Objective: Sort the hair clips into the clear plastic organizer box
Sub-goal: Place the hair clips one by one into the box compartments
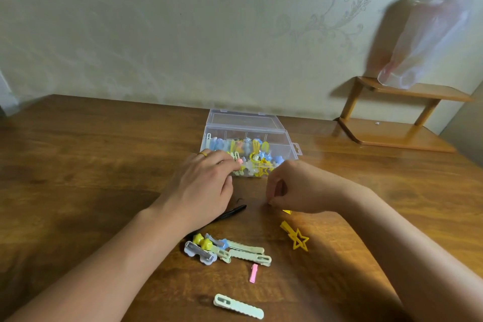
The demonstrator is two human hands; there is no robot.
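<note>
The clear plastic organizer box [290, 148] stands open at the table's middle, its lid lying back, with several blue, yellow and pale clips inside. My left hand [206, 183] reaches its fingertips over the box's front left corner, where they meet pale clips; whether they grip one is unclear. My right hand [287, 188] is curled just in front of the box, its fingers pinched low on a yellow clip [287, 211] that peeks out beneath it. Loose on the table lie a yellow star clip [296, 236], a small pile of clips [227, 249], a pink clip [253, 272] and a pale green clip [237, 306].
A black clip [234, 212] lies partly under my left wrist. A small wooden shelf [397, 115] stands at the back right with a plastic bag [428, 39] hanging above it. A wall runs close behind the wooden table [91, 165].
</note>
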